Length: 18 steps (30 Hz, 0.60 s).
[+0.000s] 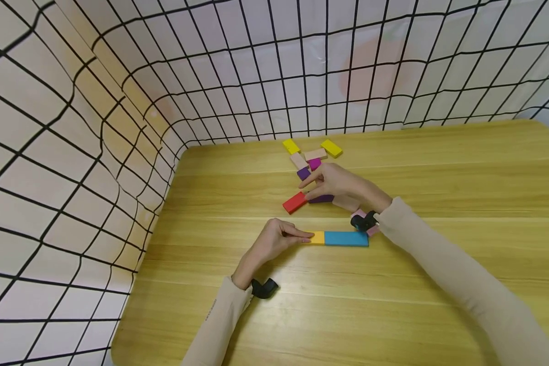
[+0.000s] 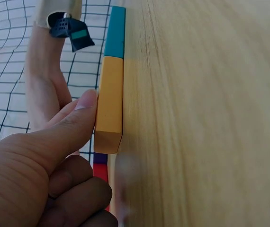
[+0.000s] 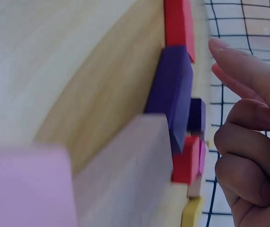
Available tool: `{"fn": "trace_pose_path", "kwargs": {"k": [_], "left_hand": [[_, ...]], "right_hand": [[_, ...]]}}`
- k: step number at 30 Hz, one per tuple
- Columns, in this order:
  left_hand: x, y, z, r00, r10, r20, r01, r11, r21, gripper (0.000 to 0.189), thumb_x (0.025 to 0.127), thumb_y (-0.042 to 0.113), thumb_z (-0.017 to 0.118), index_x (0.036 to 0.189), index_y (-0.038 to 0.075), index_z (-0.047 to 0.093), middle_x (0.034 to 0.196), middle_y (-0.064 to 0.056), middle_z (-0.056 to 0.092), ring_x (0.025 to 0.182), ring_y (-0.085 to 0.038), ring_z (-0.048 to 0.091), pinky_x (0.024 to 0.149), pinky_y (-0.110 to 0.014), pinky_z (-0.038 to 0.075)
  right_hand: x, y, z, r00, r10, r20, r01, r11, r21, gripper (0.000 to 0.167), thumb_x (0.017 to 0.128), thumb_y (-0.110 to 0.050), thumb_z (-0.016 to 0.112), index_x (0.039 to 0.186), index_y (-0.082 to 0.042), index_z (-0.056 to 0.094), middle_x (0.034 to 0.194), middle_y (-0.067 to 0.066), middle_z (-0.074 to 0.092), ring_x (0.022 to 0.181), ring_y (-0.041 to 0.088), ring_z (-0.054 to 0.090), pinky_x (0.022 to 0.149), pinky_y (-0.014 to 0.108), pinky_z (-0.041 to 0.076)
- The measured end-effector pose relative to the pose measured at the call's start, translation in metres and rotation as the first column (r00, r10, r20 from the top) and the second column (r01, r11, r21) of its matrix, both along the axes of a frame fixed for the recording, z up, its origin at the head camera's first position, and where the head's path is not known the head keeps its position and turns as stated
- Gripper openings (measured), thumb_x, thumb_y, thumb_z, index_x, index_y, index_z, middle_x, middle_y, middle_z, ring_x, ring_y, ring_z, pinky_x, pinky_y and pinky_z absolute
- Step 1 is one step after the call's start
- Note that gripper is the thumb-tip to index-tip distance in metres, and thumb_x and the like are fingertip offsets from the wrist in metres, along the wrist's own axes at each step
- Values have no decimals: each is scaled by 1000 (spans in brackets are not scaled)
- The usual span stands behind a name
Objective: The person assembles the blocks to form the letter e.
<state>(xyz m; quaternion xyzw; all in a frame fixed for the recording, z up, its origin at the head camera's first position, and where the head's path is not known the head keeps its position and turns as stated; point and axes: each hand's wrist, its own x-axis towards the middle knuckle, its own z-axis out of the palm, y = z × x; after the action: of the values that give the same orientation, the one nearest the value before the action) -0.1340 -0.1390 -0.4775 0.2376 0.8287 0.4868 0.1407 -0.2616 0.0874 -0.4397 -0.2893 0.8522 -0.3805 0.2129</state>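
Note:
My left hand point(image 1: 274, 240) pinches the near end of an orange block point(image 2: 110, 101), thumb along its side. That block lies end to end with a blue block point(image 1: 346, 239), forming one straight row on the table. Above the middle of the table is my right hand point(image 1: 338, 182), thumb and index finger extended with nothing between them, the other fingers curled in. Its fingertips are close to a red block point(image 1: 295, 203). Beside the red one stands a dark purple block point(image 3: 170, 90), followed by a pale block point(image 3: 130, 175) and a pink block point(image 3: 26, 189), partly behind the right wrist in the head view.
Farther back lie two yellow blocks point(image 1: 331, 148), two beige blocks point(image 1: 315, 154), a magenta block point(image 1: 314, 163) and a small purple block point(image 1: 303, 173). Black wire mesh point(image 1: 327, 33) borders the wooden table point(image 1: 219, 203) at the back and left. Each wrist carries a black camera mount point(image 1: 264, 288).

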Motion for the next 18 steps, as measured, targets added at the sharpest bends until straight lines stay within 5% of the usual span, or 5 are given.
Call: {"fn": "trace_pose_path", "kwargs": {"k": [7,18], "left_hand": [[1,-1,0,1000,14,1,-14,1000,-3,14,90,7,78,103,7,83,91,-9,80,59,-2,42,56,-17,32],[1,-1,-1,1000,14,2,-14,1000,-4,14,90,7,78,103,8,84,91,-9,80,59,-3,41,56,-18,31]], "right_hand": [[0,24,5,992,-125,-3,125,991,39,35,94,-30,79,128,-22,76,65,-3,34,59,17,36,54,25,27],[-6,49,0,970,-232,-67,233,973,1,37,92,-29,81,126,-14,76,59,-2,40,59,16,37,54,25,29]]}}
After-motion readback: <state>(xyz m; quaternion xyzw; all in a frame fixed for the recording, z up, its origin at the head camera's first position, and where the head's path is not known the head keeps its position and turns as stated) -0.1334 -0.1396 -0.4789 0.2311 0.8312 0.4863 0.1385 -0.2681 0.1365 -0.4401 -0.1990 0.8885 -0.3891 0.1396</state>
